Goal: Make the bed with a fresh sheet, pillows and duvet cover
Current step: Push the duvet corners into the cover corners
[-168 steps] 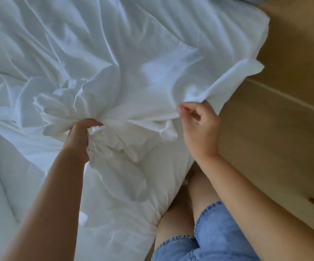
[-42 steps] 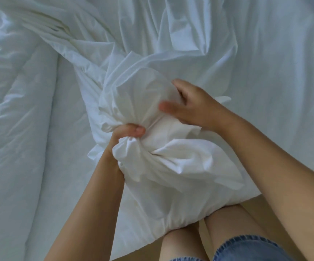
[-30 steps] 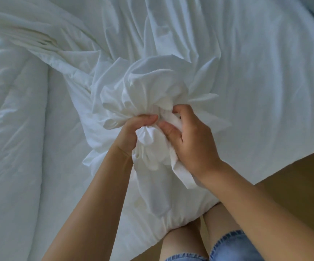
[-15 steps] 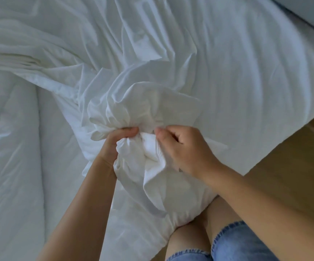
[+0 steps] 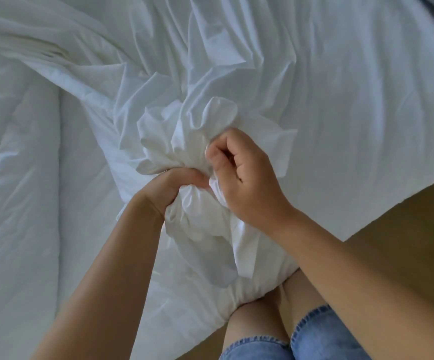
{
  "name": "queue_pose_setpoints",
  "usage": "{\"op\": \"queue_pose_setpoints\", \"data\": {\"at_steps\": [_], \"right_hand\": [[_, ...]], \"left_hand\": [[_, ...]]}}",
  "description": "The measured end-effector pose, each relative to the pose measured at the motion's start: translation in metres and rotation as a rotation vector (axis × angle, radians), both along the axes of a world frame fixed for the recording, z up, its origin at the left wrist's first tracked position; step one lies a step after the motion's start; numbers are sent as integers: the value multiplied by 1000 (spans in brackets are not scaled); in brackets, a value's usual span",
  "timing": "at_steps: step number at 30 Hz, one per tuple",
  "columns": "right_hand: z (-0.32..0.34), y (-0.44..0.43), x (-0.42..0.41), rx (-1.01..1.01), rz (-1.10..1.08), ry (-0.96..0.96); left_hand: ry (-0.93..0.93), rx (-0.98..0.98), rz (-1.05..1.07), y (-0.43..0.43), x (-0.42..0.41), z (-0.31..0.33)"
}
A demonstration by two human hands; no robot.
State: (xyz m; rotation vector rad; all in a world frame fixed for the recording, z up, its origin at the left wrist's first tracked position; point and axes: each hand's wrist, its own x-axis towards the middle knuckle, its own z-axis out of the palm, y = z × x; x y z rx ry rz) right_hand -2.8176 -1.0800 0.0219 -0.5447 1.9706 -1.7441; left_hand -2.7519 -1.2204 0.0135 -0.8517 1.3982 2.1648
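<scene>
Currently mid-gather at the near edge of the bed. Left hand (image 5: pixel 176 187) was fisted tight round a bunched neck of the white duvet cover (image 5: pixel 236 74), as I took the cloth to be. Right hand (image 5: pixel 247 185) sat just beside it, fingers curled in, tips pinching a fold of the same bunch. The rest of the cover lay spread and creased across the bed, its near-right edge hanging toward the wooden floor (image 5: pixel 405 242). Below the hands a fuller lump of cloth rested against the knees (image 5: pixel 257 323); I could not tell whether a duvet corner sat inside it. A padded white layer (image 5: pixel 15 229) lay flat at left.

Risks, as I judged them:
- The right hand's hold was a fingertip pinch only, so a hard tug could slip that fold free and undo the gather.
- If a corner was inside, loosening the left fist would let it slide back.
- The bunch looked twisted, and pulling it out that way could set the cover askew.
- The overhanging edge could drag onto the floor.
</scene>
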Motion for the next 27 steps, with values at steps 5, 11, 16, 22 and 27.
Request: {"op": "queue_pose_setpoints", "data": {"at_steps": [5, 11, 16, 22, 27], "right_hand": [[4, -5, 20, 28, 29, -94], [10, 11, 61, 94, -7, -153], [20, 15, 78, 106, 59, -318], [10, 24, 36, 46, -215, -684], [-2, 40, 32, 413, 84, -854]], "left_hand": [[113, 278, 170, 7, 0, 6], [-39, 235, 287, 18, -4, 9], [-189, 89, 262, 20, -9, 8], [-91, 116, 300, 17, 3, 4], [-106, 38, 410, 24, 12, -1]]}}
